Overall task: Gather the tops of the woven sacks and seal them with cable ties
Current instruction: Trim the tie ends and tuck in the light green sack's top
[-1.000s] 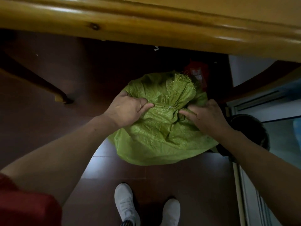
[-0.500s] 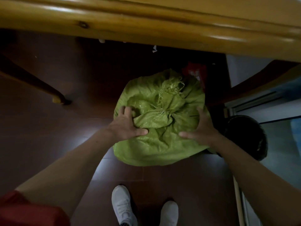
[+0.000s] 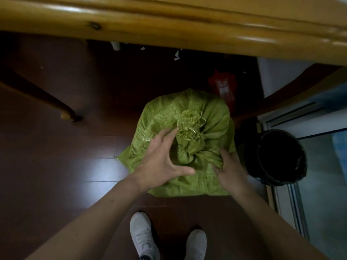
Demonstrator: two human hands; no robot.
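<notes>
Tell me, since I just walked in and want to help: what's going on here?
Someone stands over a green woven sack on the floor by a table. The sack's top is gathered into a bunched neck. The left hand, fingers spread, is at the neck's left side; the right hand rests on the fabric near its base. Whether a cable tie is on cannot be seen.

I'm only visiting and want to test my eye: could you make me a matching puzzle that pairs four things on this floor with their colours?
Things:
1. woven sack
2. bin
3. shoes
4. packet behind the sack

Colours:
A. white
B. red
C. green
D. black

Pairs: 1-C, 2-D, 3-A, 4-B.
</notes>
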